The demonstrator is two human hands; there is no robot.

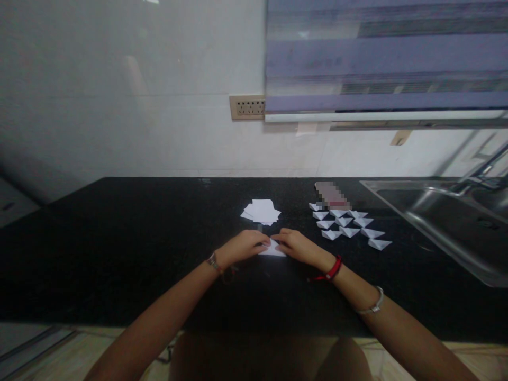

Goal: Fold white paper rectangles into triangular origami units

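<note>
A small white piece of paper (273, 248) lies on the black countertop (119, 248) between my two hands. My left hand (244, 245) pinches its left side with curled fingers. My right hand (296, 245) presses on its right side, fingers bent together. Behind the hands sits a loose stack of white paper sheets (262, 211). To the right, several folded white paper triangles (349, 227) are laid out in rows on the counter.
A steel sink (444, 222) with a tap (482, 172) sits at the right end of the counter. A small blurred object (331, 194) lies behind the triangles. A wall socket (247, 107) and a window blind (381, 58) are above.
</note>
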